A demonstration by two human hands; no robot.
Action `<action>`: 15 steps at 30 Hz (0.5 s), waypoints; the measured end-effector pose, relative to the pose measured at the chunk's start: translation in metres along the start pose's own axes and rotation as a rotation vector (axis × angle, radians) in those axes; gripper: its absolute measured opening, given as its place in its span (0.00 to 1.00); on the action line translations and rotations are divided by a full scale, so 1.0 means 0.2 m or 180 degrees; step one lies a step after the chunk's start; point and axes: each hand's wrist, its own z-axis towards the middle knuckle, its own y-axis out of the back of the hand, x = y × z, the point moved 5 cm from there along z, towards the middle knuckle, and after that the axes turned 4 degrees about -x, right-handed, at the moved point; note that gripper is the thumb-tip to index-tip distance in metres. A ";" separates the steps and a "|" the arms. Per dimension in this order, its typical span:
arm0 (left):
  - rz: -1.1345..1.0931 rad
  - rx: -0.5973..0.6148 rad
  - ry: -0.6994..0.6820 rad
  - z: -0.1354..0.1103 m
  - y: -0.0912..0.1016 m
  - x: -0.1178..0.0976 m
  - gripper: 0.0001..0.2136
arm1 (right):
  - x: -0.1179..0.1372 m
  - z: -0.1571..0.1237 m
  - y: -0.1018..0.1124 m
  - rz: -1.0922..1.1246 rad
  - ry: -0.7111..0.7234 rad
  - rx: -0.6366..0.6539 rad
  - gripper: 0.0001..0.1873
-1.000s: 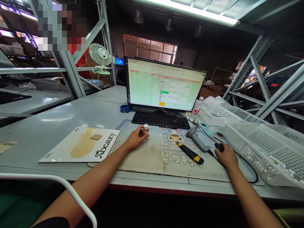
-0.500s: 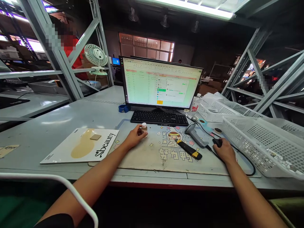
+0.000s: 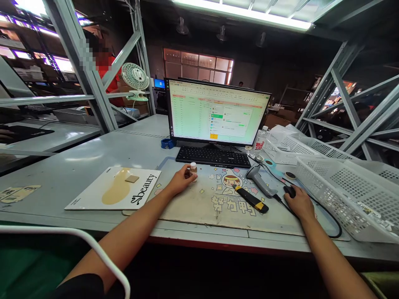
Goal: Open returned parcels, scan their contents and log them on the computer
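Observation:
My left hand (image 3: 181, 181) is closed around a small brown bottle with a white cap (image 3: 193, 171), which stands upright on the printed desk mat (image 3: 193, 209). Under my right hand (image 3: 301, 203) is a black computer mouse (image 3: 289, 191), its front showing past my fingers. Between my hands lie a grey barcode scanner (image 3: 261, 181) and a black and yellow utility knife (image 3: 252, 199). A white "beauty" booklet (image 3: 93, 193) lies left of my left hand, with a small beige square (image 3: 132, 178) on it.
A monitor (image 3: 215, 114) with a spreadsheet and a chat window stands behind a black keyboard (image 3: 212, 156). White perforated baskets (image 3: 333, 182) line the right side near a plastic bottle (image 3: 259, 141). A blue tape roll (image 3: 168, 143) sits left. Beyond the metal frame are a fan (image 3: 135, 76) and a person in red.
The view has swung slightly, so everything sits a little farther right in the picture. Both hands keep their places on the bottle and the mouse.

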 end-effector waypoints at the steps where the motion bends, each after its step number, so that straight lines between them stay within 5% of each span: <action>1: 0.0005 0.0003 0.0001 0.00 0.00 0.00 0.27 | 0.00 0.00 0.00 -0.0003 -0.0016 0.0023 0.33; 15: -0.0053 0.0040 -0.0004 0.00 0.00 0.01 0.25 | -0.02 0.00 -0.03 0.0095 0.0076 0.0017 0.31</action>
